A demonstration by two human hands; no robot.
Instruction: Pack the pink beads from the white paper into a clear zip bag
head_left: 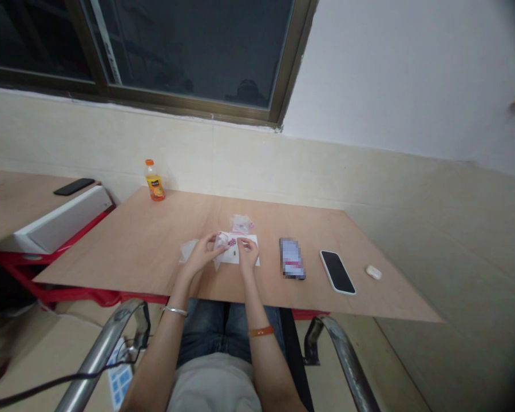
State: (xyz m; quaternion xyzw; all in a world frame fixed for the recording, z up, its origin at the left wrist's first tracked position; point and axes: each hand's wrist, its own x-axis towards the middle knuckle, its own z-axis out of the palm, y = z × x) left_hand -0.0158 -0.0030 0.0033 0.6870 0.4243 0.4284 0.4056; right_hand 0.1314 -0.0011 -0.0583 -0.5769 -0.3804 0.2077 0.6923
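My left hand grips a small clear plastic bag with its thumb and fingers. Reddish-pink bits show by the fingertips, too small to make out. Just to the right, my right hand has its thumb and finger pinched together; whatever is between them is too small to name. Both hands are over a white sheet of paper with a tiny dark speck on it. Beyond the paper lies another clear plastic bag with pink marks. A whitish, translucent piece rests left of my left hand.
On the wooden table, a phone with a lit screen, a white-edged phone and a small white case lie to the right. An orange-capped drink bottle stands at the back left. Metal armrests flank me.
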